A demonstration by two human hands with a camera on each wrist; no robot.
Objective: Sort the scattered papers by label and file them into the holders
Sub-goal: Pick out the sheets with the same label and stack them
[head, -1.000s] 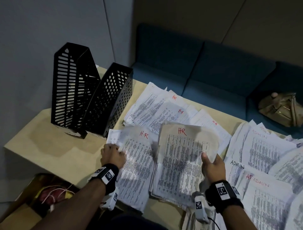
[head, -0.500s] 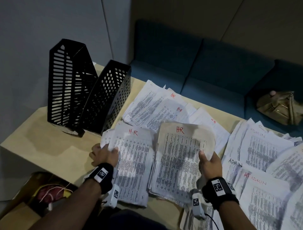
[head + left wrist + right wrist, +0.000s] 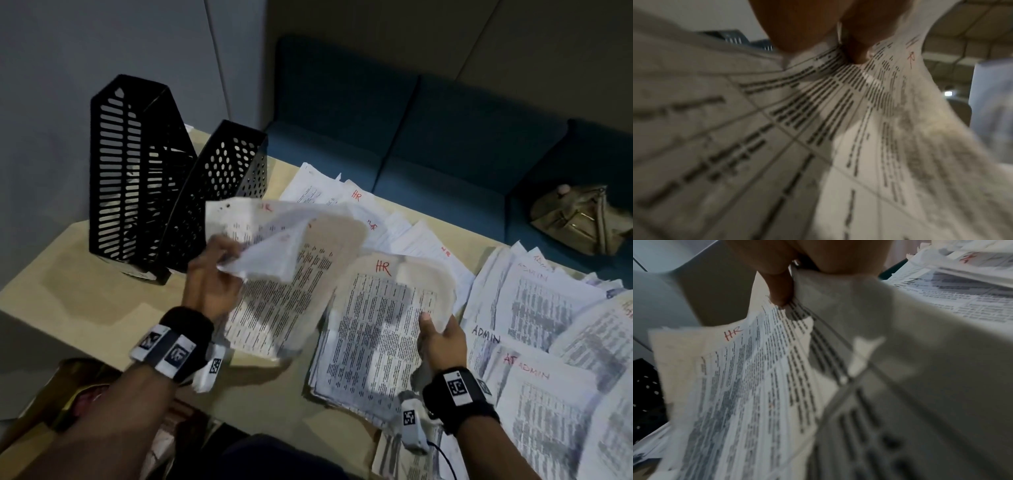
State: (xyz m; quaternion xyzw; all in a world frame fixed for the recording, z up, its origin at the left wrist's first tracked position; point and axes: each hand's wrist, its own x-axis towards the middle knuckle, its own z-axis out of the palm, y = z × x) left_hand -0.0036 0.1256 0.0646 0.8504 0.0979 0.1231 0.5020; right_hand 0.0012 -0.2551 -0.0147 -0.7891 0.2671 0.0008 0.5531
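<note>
HR papers (image 3: 284, 274): lifted off table (image 3: 68, 294), pinched by left hand (image 3: 212, 284).
HR stack (image 3: 376, 329): right hand (image 3: 442, 342) gripped its right edge.
Holders (image 3: 164, 202): probably empty, far-left corner.

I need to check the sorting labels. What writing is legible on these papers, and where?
"HR", red: top of the stack held by the right hand.
"HR", red: loose sheets behind.
"ADMIN", black: sheet at right.
"ADMIN", red: sheet below it.
Printed table text: too blurred.

Bare table (image 3: 85, 291) lies in front of the 2 black holders (image 3: 164, 192); right of the holders, paper piles (image 3: 534, 308) cover everything.
</note>
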